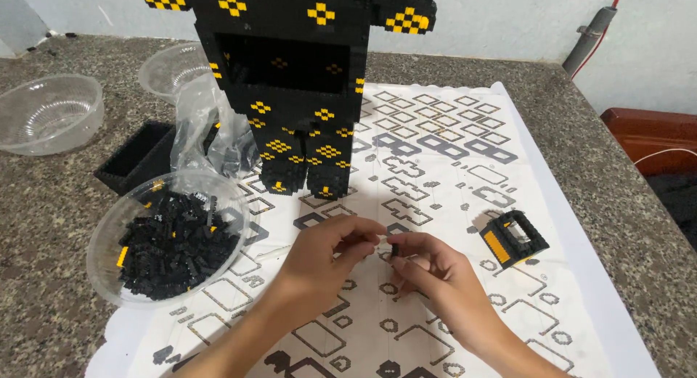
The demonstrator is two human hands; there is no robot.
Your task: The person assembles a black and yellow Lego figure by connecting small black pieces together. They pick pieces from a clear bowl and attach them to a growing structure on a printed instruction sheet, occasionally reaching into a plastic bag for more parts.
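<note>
My left hand (327,251) and my right hand (428,265) meet over a printed instruction sheet (450,160), fingertips pinched together on a tiny black brick piece (394,249). The piece is mostly hidden by my fingers. A tall black brick figure with yellow cross patterns (298,80) stands at the back of the sheet. To the left sits a clear plastic bowl (109,240) holding several small black and yellow bricks. A small black and yellow brick assembly (512,238) lies on the sheet to the right of my hands.
Two empty clear bowls (47,113) (170,66) stand at the back left on the speckled stone counter (43,204). A black box (138,156) and a crumpled clear plastic bag (210,127) lie beside the figure. A red-brown wooden object (646,135) is at the right.
</note>
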